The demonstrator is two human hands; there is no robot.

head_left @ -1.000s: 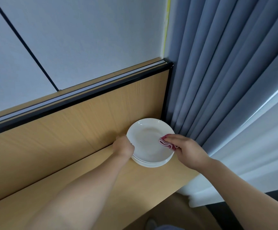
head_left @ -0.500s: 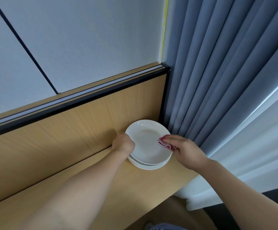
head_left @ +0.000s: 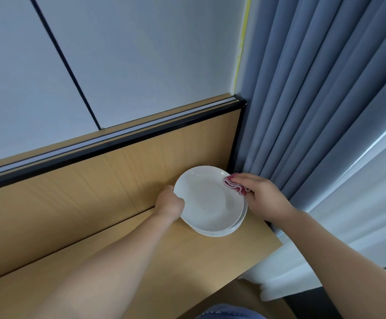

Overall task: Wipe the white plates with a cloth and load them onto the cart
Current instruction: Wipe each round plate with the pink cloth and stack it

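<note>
Wooden counter [head_left: 141, 261], tilted plate [head_left: 208, 199], cloth [head_left: 234, 185] at rim

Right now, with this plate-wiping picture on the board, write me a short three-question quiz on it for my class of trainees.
1. True or false: the left hand grips the rim of the top plate.
2. The red cloth is held: A) in the left hand, B) in the right hand, C) in neither hand.
3. What lies under the top plate?
Key: 1 true; 2 B; 3 more white plates, stacked.
</note>
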